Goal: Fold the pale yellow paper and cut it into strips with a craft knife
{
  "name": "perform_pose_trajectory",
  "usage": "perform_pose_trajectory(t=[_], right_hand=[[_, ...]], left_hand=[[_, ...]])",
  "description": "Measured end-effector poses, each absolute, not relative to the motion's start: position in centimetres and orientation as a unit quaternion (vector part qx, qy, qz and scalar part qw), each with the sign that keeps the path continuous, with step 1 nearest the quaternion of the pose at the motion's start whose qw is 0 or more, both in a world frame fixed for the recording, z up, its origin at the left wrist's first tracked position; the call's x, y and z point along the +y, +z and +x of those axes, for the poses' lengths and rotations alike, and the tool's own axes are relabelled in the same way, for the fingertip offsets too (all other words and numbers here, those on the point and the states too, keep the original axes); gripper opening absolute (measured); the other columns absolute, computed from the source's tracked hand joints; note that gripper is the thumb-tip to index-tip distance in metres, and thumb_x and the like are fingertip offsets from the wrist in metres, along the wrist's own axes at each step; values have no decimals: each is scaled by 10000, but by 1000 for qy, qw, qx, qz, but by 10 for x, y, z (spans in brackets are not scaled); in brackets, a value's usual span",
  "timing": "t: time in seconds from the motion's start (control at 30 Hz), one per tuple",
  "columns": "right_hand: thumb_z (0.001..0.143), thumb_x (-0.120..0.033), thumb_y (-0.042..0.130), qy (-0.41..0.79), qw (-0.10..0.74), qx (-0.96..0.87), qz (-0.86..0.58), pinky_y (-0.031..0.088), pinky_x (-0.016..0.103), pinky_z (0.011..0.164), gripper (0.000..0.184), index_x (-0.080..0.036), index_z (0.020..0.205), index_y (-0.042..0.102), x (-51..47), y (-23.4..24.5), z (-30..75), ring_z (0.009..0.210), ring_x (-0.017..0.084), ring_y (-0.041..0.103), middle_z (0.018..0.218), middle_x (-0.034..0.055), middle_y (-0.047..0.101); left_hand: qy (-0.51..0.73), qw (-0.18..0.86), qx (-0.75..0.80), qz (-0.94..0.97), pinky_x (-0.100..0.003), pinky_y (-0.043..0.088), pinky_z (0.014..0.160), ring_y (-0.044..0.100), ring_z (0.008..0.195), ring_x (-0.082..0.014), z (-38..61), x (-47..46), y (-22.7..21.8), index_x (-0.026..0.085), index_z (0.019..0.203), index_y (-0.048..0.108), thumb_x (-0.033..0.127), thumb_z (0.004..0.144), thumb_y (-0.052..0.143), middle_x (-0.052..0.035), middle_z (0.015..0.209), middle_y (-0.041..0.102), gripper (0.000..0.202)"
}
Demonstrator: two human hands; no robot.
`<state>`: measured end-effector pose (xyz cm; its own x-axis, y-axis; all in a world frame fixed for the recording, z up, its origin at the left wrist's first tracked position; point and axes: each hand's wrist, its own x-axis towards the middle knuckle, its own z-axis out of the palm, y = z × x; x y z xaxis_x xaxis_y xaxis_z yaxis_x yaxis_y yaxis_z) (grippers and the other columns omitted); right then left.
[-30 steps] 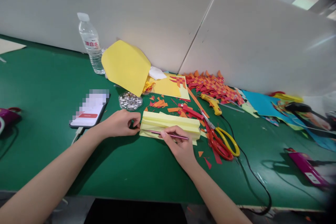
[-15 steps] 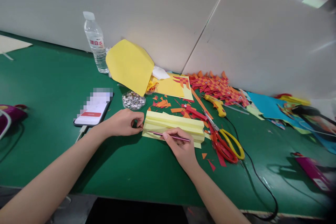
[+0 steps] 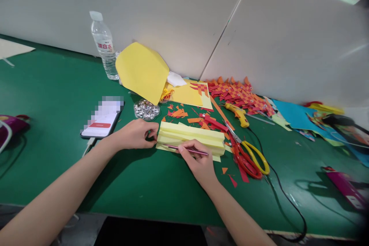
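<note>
A pale yellow sheet of paper (image 3: 190, 135) with lengthwise pleats lies in front of me. My left hand (image 3: 138, 134) is closed, thumb and fingertips pinched at the sheet's left end. Lower on the paper, my right hand (image 3: 200, 161) grips a slim, dark pink pen-like tool (image 3: 197, 151) whose thin end points left towards my left fingertips. Whether that is a pen or a blade does not show. The palm side of my right hand is hidden.
Red-and-yellow-handled scissors (image 3: 245, 157) lie right of the paper, near a yellow glue gun (image 3: 238, 113) with a black cord. Orange and red scraps (image 3: 177, 113), a dish of googly eyes (image 3: 146, 109), a phone (image 3: 102, 119), a water bottle (image 3: 105, 48) and woven paper fish (image 3: 236, 92) surround it.
Both hands, the paper and the tool hold nearly the same place. The view has shifted very slightly.
</note>
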<state>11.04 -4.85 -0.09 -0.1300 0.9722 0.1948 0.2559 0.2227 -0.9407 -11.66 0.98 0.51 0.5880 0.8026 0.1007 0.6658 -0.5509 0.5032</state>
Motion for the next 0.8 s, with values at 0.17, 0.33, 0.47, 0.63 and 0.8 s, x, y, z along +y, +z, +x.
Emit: perform_pose_trajectory(t=[0.17,0.33,0.47,0.63,0.8], right_hand=[[791,-273,620,385,459,-641,-480,495,288,592,132,-192,689,632,-49,0,111,643,184,629,664,38,664],[794,-262,618,386,468,-635,-478,491,293,602,125,-194,689,627,-50,-1,112,650,187,629,667,36,661],[797,-266,617,387,476,-634,-471,496,304,611,120,-196,701,633,-51,-1,114,656,193,634,676,40,665],[804,-268,611,363,495,-640,-463,497,304,592,114,-199,717,637,-58,0,122,656,198,636,684,42,669],[801,-203,606,319,458,-676,-481,488,304,615,86,-198,726,647,-73,4,136,654,197,630,692,42,669]], left_hand=[[162,213,425,865,-185,260,479,441,496,-76,-117,10,5,197,659,443,213,660,540,67,560,497,99],[161,212,423,866,-185,261,476,441,496,-75,-117,10,4,197,659,436,222,668,547,67,568,499,114],[161,215,425,865,-184,270,485,443,500,-74,-117,9,4,197,665,433,222,674,545,70,571,500,115],[169,205,426,865,-189,269,487,452,495,-79,-117,7,4,198,676,438,228,680,537,66,566,505,104],[164,191,433,866,-196,269,492,464,502,-88,-116,5,5,203,710,461,290,714,569,68,556,500,139]])
